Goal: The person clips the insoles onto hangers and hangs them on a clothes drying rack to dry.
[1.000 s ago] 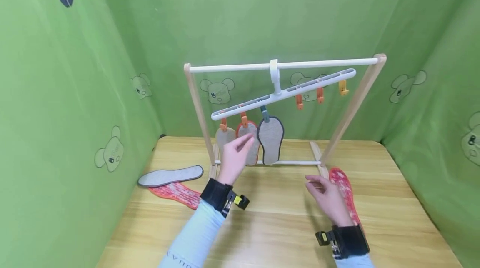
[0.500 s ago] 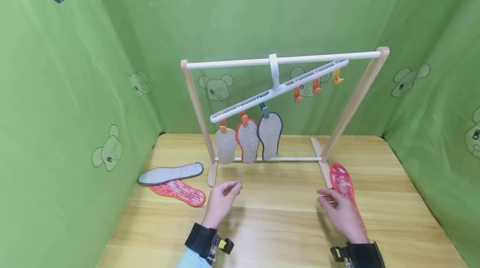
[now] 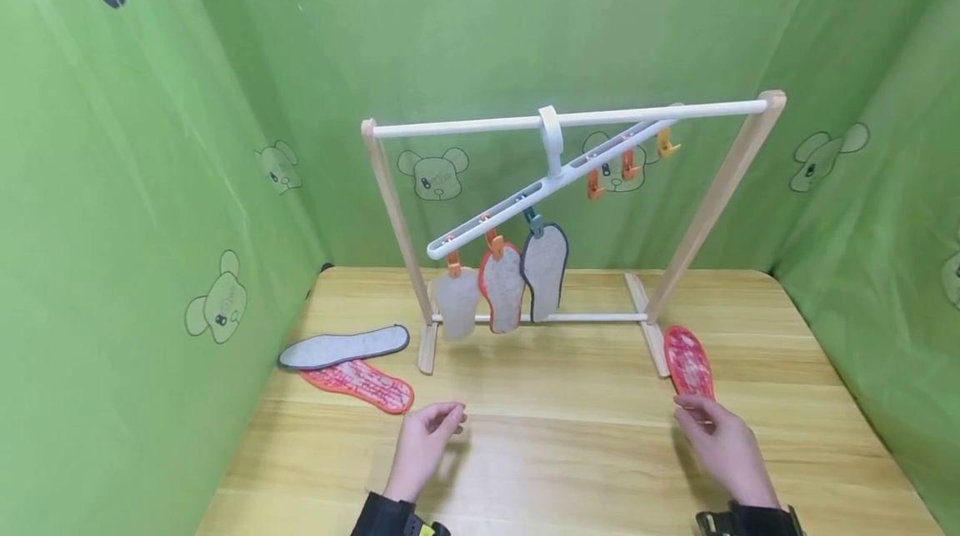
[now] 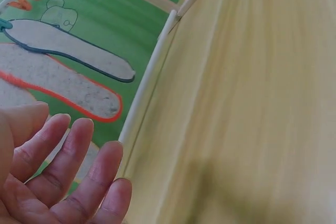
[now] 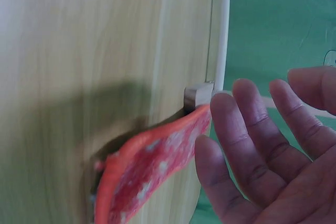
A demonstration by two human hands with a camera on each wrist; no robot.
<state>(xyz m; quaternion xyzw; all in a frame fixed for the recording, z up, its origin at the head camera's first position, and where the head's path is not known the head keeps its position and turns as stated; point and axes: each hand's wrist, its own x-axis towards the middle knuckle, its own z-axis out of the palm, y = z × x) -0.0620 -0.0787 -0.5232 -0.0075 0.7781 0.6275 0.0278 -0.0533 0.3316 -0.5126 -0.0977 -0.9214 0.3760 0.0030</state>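
Note:
My left hand (image 3: 423,444) hangs above the front of the table with loosely bent fingers and nothing in them. My right hand (image 3: 726,451), also relaxed and holding nothing, hovers over a red patterned insole (image 3: 687,359) and hides its near part; I cannot tell whether they touch. From the tilted white hanger (image 3: 491,222) hang a pale insole (image 3: 457,307), a grey insole with red edging (image 3: 502,290) and a grey insole with dark edging (image 3: 545,269), each in a clip. Several clips, among them a yellow clip (image 3: 665,142), hang free on the hanger's higher right half.
The hanger hooks over the white top bar (image 3: 465,126) of a wooden-legged rack at the table's back. At left on the wooden table (image 3: 555,469), a grey insole (image 3: 345,346) overlaps a red patterned insole (image 3: 367,387). A green curtain (image 3: 487,36) encloses the table.
My left hand has come down and back from the hanging insoles toward me. My right hand has drawn back and right. The hanger has tilted further, left end lower, and its insoles have shifted.

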